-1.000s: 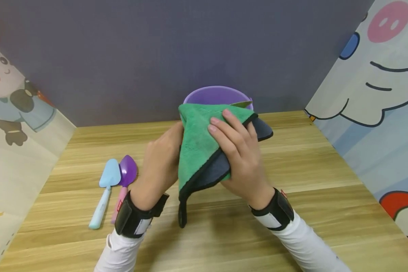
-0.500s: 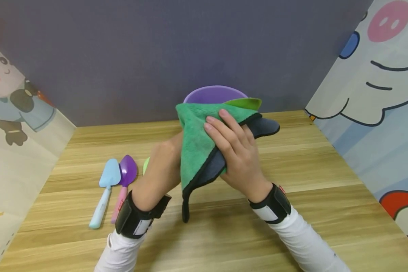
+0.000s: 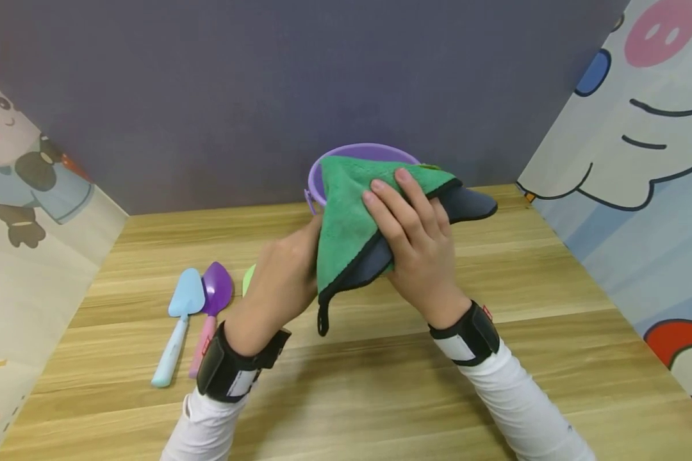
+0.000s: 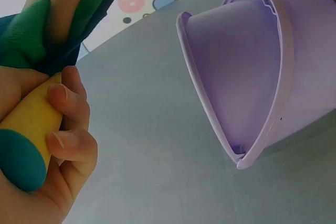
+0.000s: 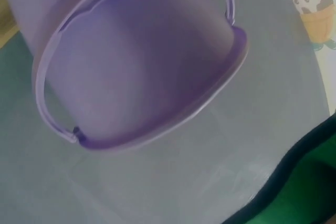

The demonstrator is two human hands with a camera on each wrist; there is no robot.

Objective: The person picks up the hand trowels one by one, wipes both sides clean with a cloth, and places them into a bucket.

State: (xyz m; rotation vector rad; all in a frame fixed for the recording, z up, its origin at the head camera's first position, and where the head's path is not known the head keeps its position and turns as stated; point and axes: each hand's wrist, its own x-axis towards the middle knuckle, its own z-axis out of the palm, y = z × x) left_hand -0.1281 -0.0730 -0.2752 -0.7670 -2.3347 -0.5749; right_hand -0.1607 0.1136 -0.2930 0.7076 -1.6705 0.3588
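In the head view my right hand [image 3: 418, 246] grips a green cloth [image 3: 346, 224] with a dark grey reverse and a black border. Its thumb is hidden under the folds. My left hand [image 4: 68, 145] holds the yellow handle [image 4: 34, 114] of a toy shovel, its teal end showing at the palm. The shovel runs up into the cloth, which covers most of it. A sliver of green blade [image 3: 429, 167] shows past the cloth's upper edge. Behind the cloth stands a purple bucket [image 3: 371, 152], its handle [image 4: 283, 61] lying across it in the left wrist view.
A light blue toy shovel [image 3: 187, 294] and a purple one [image 3: 217, 288] with a pink handle lie side by side on the wooden table [image 3: 92, 358]. Part of a light green thing [image 3: 248, 280] shows beside the left wrist. A grey panel [image 3: 207, 96] rises behind the bucket.
The cloth and both hands have shifted slightly right and up. The green blade showed more half a second ago and is now mostly covered. The bucket's left side has come into view.
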